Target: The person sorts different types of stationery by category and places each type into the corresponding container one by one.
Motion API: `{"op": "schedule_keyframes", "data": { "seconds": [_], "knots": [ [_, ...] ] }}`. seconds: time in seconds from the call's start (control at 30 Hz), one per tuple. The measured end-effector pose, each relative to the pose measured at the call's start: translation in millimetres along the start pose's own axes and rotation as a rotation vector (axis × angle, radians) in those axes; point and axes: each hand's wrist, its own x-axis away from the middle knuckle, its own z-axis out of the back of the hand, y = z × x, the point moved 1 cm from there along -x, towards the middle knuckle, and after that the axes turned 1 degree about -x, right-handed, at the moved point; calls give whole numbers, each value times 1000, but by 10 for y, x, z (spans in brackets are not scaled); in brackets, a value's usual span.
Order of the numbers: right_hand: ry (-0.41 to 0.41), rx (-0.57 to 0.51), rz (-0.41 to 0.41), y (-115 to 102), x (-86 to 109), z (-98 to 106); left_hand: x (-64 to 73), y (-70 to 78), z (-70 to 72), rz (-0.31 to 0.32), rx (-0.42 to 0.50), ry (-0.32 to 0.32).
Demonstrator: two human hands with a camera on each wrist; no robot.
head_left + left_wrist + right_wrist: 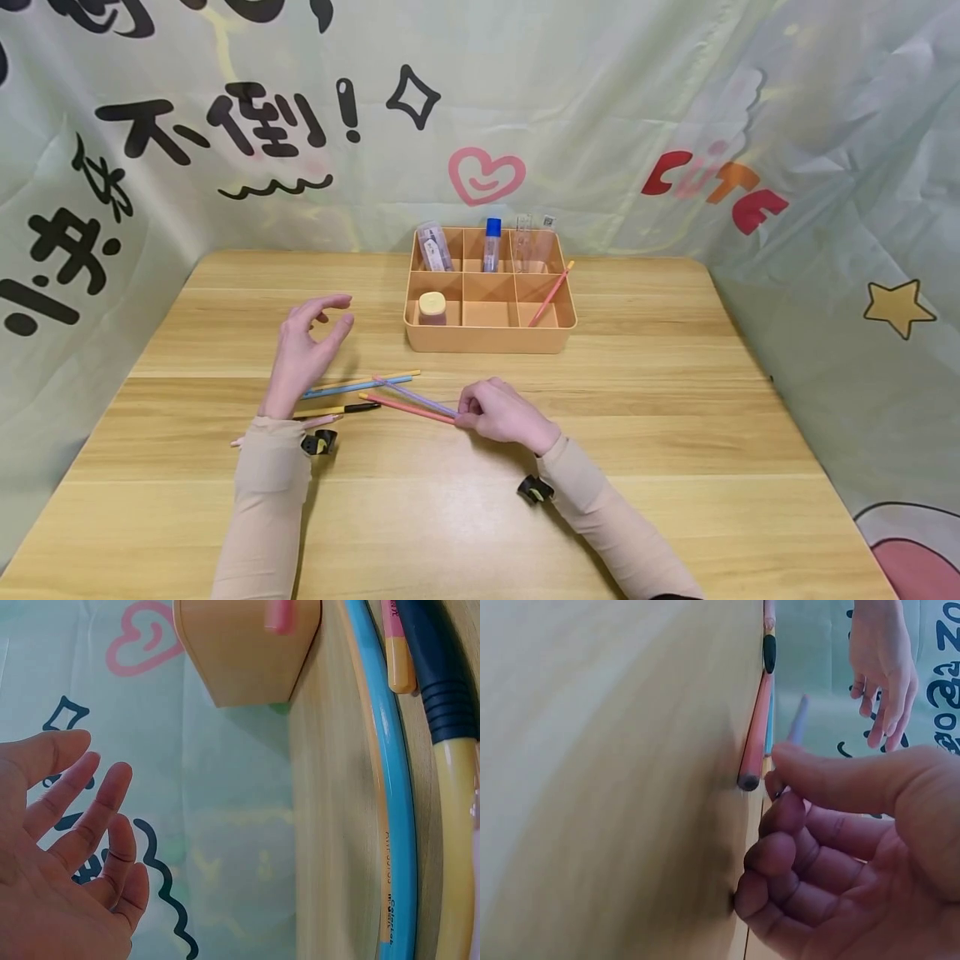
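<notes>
My right hand point(504, 414) pinches one end of a purple pencil point(420, 397) between thumb and forefinger. In the right wrist view the purple pencil point(799, 724) slants up from the fingertips. Just beside it lies a red pencil point(411, 408), its dark end toward the hand. My left hand point(306, 342) is raised at the left with nothing in it, thumb and fingers apart. Below it on the table are a blue pencil point(358, 387), a yellow pencil point(397, 374) alongside, a yellow pen with a black end point(363, 407) and a pale pink pencil point(324, 422), partly hidden by the wrist.
A tan organizer point(487, 339) with several compartments stands at the back of the wooden table point(645, 400). Inside are a blue-capped tube point(492, 250), a clear packet point(433, 246), a cream-lidded jar point(432, 307) and a leaning red pencil point(551, 293). A printed cloth point(585, 108) hangs behind.
</notes>
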Motion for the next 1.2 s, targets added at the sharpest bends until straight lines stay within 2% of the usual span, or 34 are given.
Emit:
{"op": "schedule_keyframes", "data": {
  "seconds": [0.13,0.33,0.53,0.97,1.2],
  "knots": [
    [-5,-32,17,15,13,31,1,1,-4,1,0,-2],
    [-10,-41,98,42,17,107,1,4,-4,2,4,0],
    [-15,-148,131,93,41,239,-1,2,-3,7,4,0],
    [133,-215,152,145,95,413,-3,-6,-8,13,3,-9],
    [255,-261,169,154,124,472,-3,-8,-10,11,4,-8]
  ]
}}
